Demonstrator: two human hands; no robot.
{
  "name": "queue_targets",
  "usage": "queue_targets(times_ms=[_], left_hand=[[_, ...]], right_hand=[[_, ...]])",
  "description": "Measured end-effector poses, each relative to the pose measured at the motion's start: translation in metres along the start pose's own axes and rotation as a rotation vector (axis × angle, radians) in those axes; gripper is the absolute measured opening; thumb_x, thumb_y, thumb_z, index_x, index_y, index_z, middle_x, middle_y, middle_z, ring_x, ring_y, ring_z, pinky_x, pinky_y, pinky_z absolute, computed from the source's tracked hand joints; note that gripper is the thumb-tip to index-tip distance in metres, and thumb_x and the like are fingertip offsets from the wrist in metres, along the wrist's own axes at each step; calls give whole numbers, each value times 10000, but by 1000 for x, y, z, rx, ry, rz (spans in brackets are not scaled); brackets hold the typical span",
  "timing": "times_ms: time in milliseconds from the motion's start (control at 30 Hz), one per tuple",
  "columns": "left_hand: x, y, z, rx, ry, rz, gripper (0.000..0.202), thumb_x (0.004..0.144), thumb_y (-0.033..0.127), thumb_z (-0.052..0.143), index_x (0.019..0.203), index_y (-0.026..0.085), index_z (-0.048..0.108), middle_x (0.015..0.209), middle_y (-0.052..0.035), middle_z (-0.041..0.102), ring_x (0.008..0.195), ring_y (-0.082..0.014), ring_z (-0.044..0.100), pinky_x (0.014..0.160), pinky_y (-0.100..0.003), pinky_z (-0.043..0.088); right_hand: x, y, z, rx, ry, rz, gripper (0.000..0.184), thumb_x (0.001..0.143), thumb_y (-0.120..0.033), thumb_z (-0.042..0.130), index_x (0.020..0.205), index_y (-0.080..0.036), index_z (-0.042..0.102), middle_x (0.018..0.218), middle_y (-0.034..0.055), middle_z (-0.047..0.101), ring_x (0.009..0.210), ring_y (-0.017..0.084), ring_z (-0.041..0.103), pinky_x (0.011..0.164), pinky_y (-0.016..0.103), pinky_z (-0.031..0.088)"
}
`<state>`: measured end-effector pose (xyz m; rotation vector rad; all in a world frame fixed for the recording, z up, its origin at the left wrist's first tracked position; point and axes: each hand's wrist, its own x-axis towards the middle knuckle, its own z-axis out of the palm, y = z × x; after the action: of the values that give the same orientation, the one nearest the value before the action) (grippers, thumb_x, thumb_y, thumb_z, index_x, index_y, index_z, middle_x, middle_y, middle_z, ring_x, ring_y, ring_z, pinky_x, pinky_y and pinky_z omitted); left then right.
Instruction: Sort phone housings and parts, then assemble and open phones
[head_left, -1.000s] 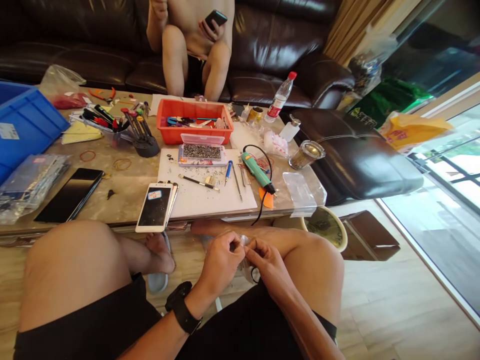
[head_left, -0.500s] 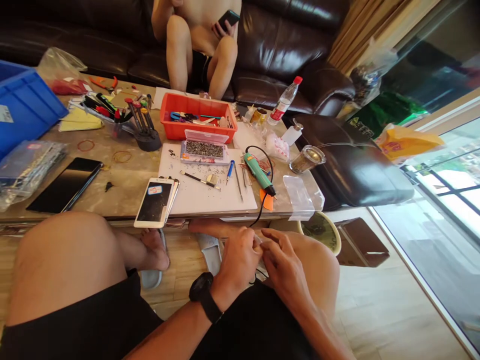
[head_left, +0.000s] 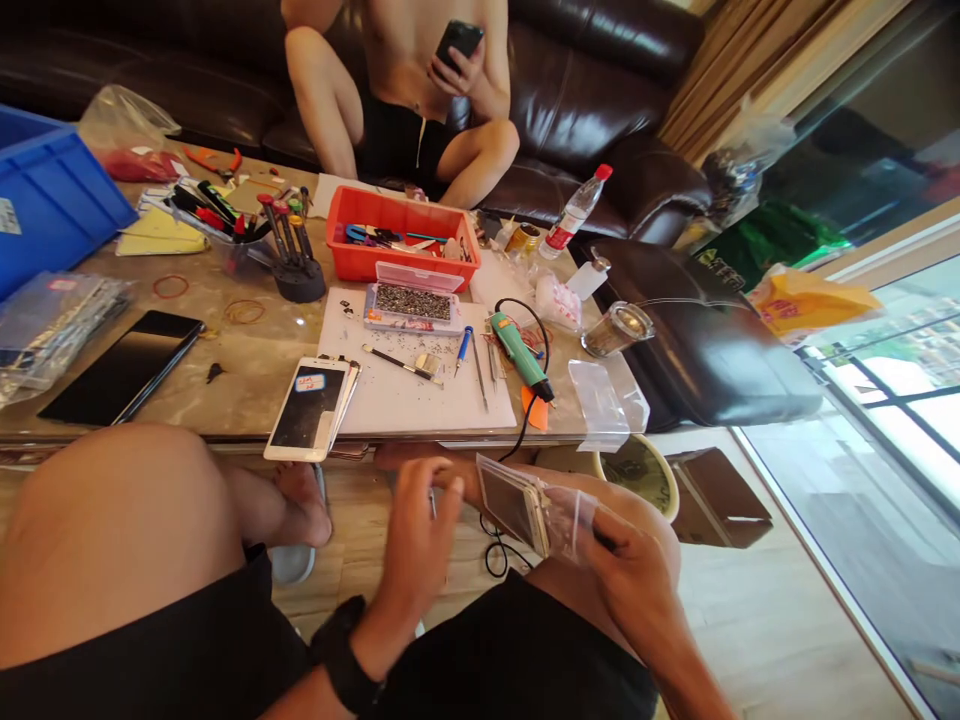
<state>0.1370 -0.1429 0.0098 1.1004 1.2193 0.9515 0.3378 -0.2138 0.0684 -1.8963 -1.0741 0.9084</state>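
My right hand [head_left: 634, 570] grips a clear plastic bag with a phone part [head_left: 529, 510] inside, held above my right knee. My left hand [head_left: 420, 535], with a black watch on the wrist, hovers just left of the bag with fingers curled; what it pinches, if anything, I cannot make out. On the table ahead lie a white phone [head_left: 309, 408] face up, a white work mat [head_left: 420, 385], a green electric screwdriver [head_left: 521, 355] with a black cable hanging down, and a clear box of screws [head_left: 412, 300].
An orange tray [head_left: 401, 240], a stand of screwdrivers [head_left: 292, 255], a blue crate [head_left: 45, 200], a black phone [head_left: 124, 365] and bagged parts [head_left: 45, 325] crowd the table. A person with a phone [head_left: 409, 100] sits on the dark sofa opposite. A footstool [head_left: 712, 340] stands on the right.
My hands, joined together over my knee before, have parted. The right hand now holds the bagged phone part raised and in view; the left has pulled back to the left.
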Motion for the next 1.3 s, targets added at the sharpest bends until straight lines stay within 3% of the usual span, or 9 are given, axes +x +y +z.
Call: queue_targets(times_ms=[100,200,267,400,533,733,967,1100,1300], left_hand=[[8,-13,-17,-336,-91,-617,540,832,652,698,1162,225,683,1251,-161,643,1105,-332,608,851,-470,558],[8,-10,-16,-676,-354,-849,714,768,761,705,1232,220,680,1303,-178,658,1073,-338,655,783,-492,598],[8,-5,-11,-770,-389,-845,638,775,694,750,1155,183,710,1200,-168,714,990,-307,692,792,-474,611],[10,-6,-7,-707,-81,-844,317,797,400,804,964,152,700,969,-114,743,856,-237,694,737,-385,607],[9,-14,-13,-676,51,-766,321,769,410,828,954,197,673,913,-56,711,864,-220,678,719,-352,583],[6,-7,-21,-696,66,-663,444,677,513,890,916,222,653,1008,-63,686,994,-241,635,800,-372,564],[6,5,-26,-711,21,-636,471,648,469,920,981,254,666,1186,-29,689,1192,-230,577,833,-326,526],[6,7,-26,-734,35,-652,478,612,434,937,959,242,670,1141,-33,690,1138,-240,592,838,-353,534],[6,1,-23,-760,33,-626,459,661,446,918,964,247,637,1119,-31,684,1126,-230,600,838,-352,514]], right_hand=[[-7,-8,-8,123,-35,15,354,818,-520,828,1071,-273,852,1126,86,812,1101,348,755,977,449,636],[-11,-11,-8,146,-97,-1,294,853,-502,811,1046,-287,858,1082,79,821,1070,318,764,959,408,642],[-11,-12,-5,90,-152,-29,257,893,-477,774,1077,-313,850,1057,56,822,1023,276,770,944,367,638],[-10,-13,4,-101,-194,-123,223,934,-402,723,1120,-339,828,1095,33,788,1021,238,744,873,302,620],[-10,-14,14,-228,-187,-200,212,966,-373,676,1111,-319,823,1066,43,745,1008,232,727,856,309,603],[-9,-14,22,-285,-101,-272,246,1023,-336,620,1211,-346,779,1017,14,736,959,194,717,817,279,564],[-9,-19,29,-283,-22,-375,238,1011,-282,658,1209,-369,757,1126,15,704,1040,190,701,829,275,575],[-9,-22,30,-259,4,-481,285,1006,-207,650,1208,-378,756,1208,27,668,1113,201,659,905,317,565],[-10,-25,30,-207,-34,-459,274,1009,-215,636,1147,-402,781,1157,7,675,1068,188,665,861,292,556]])
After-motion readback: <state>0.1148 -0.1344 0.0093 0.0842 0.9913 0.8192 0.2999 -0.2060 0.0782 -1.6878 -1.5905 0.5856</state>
